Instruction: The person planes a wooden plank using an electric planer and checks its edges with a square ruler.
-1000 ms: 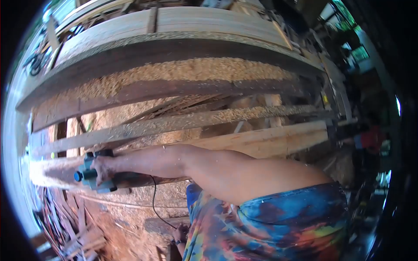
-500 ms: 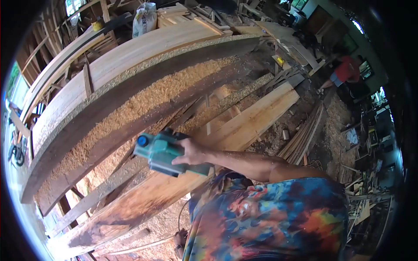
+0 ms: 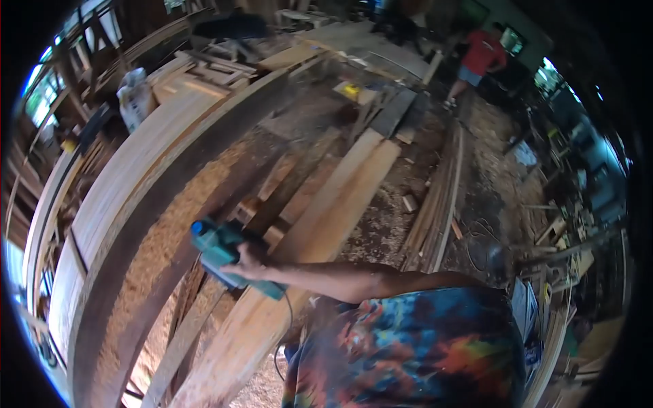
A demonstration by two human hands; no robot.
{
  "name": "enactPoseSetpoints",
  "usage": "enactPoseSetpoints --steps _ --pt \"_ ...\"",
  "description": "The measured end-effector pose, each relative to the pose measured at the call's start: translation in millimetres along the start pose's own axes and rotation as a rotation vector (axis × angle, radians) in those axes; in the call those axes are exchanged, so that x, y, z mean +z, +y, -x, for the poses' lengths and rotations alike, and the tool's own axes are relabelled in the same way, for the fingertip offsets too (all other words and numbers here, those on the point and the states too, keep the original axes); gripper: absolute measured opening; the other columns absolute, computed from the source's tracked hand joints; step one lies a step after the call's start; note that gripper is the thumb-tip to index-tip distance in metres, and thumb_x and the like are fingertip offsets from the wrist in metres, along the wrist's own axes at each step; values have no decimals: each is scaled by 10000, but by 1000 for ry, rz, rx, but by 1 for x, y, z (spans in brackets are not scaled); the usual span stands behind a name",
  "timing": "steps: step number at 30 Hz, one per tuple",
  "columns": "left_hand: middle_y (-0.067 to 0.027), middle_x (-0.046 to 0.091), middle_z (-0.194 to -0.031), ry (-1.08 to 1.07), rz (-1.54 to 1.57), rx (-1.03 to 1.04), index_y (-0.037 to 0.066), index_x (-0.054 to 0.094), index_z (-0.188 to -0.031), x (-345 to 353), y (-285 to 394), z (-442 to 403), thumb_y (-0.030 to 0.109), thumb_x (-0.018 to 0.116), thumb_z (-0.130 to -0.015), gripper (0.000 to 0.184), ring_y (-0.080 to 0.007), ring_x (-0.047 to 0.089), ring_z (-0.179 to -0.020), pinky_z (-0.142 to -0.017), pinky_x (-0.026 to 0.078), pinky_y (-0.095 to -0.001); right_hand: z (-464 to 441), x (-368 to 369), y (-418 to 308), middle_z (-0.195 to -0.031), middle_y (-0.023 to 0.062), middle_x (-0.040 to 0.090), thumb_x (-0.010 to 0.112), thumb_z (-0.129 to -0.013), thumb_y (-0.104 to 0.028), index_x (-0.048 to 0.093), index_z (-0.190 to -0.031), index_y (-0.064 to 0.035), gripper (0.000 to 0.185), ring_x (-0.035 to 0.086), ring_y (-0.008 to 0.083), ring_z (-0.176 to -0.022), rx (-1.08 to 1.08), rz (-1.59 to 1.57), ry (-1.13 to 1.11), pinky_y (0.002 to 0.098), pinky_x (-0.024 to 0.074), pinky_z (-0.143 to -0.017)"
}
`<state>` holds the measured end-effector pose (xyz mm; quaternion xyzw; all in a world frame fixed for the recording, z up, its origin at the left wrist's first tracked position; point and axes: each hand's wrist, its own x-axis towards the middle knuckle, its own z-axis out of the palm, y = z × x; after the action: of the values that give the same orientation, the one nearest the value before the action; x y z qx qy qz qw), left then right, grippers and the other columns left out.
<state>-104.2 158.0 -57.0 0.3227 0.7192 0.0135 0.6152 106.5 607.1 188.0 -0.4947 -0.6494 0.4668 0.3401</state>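
My right hand (image 3: pixel 250 263) is closed around the handle of a green electric hand planer (image 3: pixel 221 253) with a blue front knob. A cord (image 3: pixel 290 316) hangs down from the planer's rear. Beneath and beside the tool runs a long pale wooden plank (image 3: pixel 340 197), and whether the planer's sole touches it I cannot tell. My right arm reaches across in front of my tie-dye shirt (image 3: pixel 408 340). My left hand is out of sight.
Left of the planer lies a big curved timber (image 3: pixel 156 177) with wood shavings (image 3: pixel 173 231) along it. Thin strips (image 3: pixel 435 197) are stacked to the right. A person in a red shirt (image 3: pixel 481 53) stands at the back. A white sack (image 3: pixel 136 100) stands upper left.
The view has turned, so the planks now run more steeply. My right hand still grips the planer, which appears slightly lower and farther left. My left hand, seen low before, has left the view.
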Motion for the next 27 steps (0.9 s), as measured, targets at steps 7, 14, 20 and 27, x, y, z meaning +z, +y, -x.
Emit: enactPoseSetpoints --steps 7,14,20,27 --pt "-180 699 -1008 70 132 -3 -35 661 -1044 -34 133 -8 290 569 -953 350 -300 661 -903 -791 544 -408 7 -45 -23 -1144 219 643 725 -813 -306 505 -1292 38 630 624 346 -1100 52 -6 -226 390 484 -986" --pt "-195 696 -1016 13 15 152 -36 663 -1058 -71 176 -4 281 581 -954 343 -318 656 -900 -796 542 -406 63 -205 40 -1155 188 678 728 -832 -389 628 -1207 2 551 677 295 -1017 174 218 -167 378 543 -883" --pt "-207 694 -1024 -71 -124 205 -37 666 -1070 -77 206 -11 272 591 -954 338 -334 651 -897 -800 540 -405 229 -392 -70 -1098 121 684 675 -912 -303 569 -1309 -52 481 664 195 -935 464 6 485 303 558 -817" --pt "-223 691 -1032 -180 -387 364 -38 669 -1084 -47 297 -9 263 603 -955 334 -353 646 -894 -804 539 -403 412 -493 196 -963 60 651 636 -913 -391 557 -1317 -81 515 613 194 -804 178 -777 1025 402 517 -757"
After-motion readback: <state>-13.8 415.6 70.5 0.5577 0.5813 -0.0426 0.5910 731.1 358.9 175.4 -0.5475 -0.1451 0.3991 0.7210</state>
